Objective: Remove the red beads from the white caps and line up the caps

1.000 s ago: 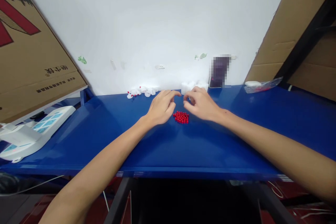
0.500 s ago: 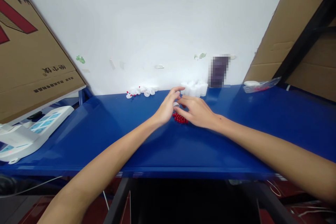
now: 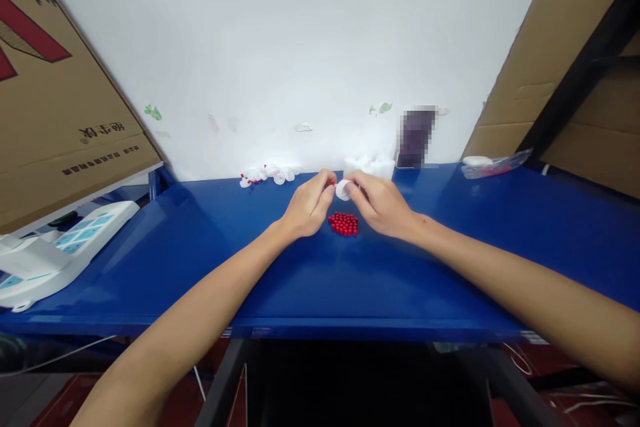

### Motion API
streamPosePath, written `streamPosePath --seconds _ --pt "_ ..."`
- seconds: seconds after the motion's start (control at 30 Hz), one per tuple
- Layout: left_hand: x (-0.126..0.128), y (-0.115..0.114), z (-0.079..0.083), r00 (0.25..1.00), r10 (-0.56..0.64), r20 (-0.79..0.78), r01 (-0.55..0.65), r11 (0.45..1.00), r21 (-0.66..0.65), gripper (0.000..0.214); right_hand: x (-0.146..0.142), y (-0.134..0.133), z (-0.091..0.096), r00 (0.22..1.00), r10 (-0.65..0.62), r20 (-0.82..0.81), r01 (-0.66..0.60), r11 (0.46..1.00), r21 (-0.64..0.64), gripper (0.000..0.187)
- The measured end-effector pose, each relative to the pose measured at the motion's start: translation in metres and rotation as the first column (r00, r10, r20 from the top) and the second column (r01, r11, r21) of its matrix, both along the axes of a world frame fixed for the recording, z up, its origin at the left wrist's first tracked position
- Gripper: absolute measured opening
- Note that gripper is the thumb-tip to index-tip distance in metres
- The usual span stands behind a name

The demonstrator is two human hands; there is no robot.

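Observation:
Over the blue table, my right hand (image 3: 381, 203) pinches a small round white plastic cap (image 3: 343, 190) between thumb and fingers. Close to its left side, my left hand (image 3: 310, 203) is closed with thumb and fingertips together, and a bit of a small red piece (image 3: 333, 184) shows at the tips. Below both hands lies a tight cluster of small red cylindrical pieces (image 3: 343, 224). Behind my right hand stands a group of white plastic parts (image 3: 373, 164), partly hidden by the fingers.
White round parts with red bits (image 3: 273, 174) lie by the wall at the back left. A dark phone-like object (image 3: 416, 137), pixelated, leans on the wall. A clear bag (image 3: 497, 164) lies at the back right. A white scale-like device (image 3: 75, 247) stands left on the blue table (image 3: 310, 293).
My hands have drawn slightly apart. The white cap has risen and turned more toward me in my right hand. My left fingers have closed in a pinch, with red showing at their tips.

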State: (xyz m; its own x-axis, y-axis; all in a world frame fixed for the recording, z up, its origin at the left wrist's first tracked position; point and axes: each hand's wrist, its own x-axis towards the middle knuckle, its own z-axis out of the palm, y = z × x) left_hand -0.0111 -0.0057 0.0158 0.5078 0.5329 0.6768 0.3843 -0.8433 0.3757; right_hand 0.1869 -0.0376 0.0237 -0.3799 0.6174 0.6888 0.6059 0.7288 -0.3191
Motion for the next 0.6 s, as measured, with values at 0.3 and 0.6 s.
streamPosePath --seconds 0.3,0.6 --pt "0.0004 -0.0031 0.0019 0.955 0.045 -0.295 -0.015 0.995 0.103 0.022 0.0014 -0.0030 0.0010 0.999 0.030 -0.024 -0.031 0.998 -0.057 0.026" --pt "-0.0040 0.0027 0.0003 0.922 0.056 -0.384 -0.023 0.996 0.091 0.026 -0.0056 -0.0071 0.0041 0.981 0.194 -0.023 -0.195 0.967 -0.164 0.020"
